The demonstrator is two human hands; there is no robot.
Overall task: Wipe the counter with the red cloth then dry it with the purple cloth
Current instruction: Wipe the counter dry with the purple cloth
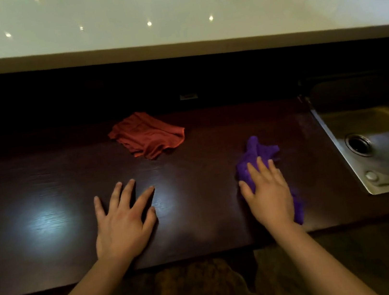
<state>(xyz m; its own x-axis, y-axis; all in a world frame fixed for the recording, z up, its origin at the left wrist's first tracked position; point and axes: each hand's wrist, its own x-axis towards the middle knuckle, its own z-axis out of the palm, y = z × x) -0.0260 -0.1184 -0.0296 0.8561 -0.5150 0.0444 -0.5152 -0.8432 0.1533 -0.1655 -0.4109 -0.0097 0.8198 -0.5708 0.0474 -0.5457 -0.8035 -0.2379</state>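
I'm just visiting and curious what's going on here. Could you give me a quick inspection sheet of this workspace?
Surface: dark wood counter, glossy, with light glare.
Job's things: red cloth crumpled at the back, untouched; purple cloth under the right hand.
Clutter: nothing seen.
Hands: left hand flat on bare counter, fingers spread; right hand pressing the purple cloth.
Cables: nothing seen.
Surroundings: steel sink at right; pale raised ledge behind.

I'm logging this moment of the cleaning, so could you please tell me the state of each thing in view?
Red cloth: crumpled, lying untouched at the back of the counter.
Purple cloth: bunched, pressed flat under the right hand.
Right hand: palm down on the purple cloth.
Left hand: open, fingers spread, flat on the bare counter.
Counter: dark wood, glossy with light reflections.
Sink: empty, drain open.
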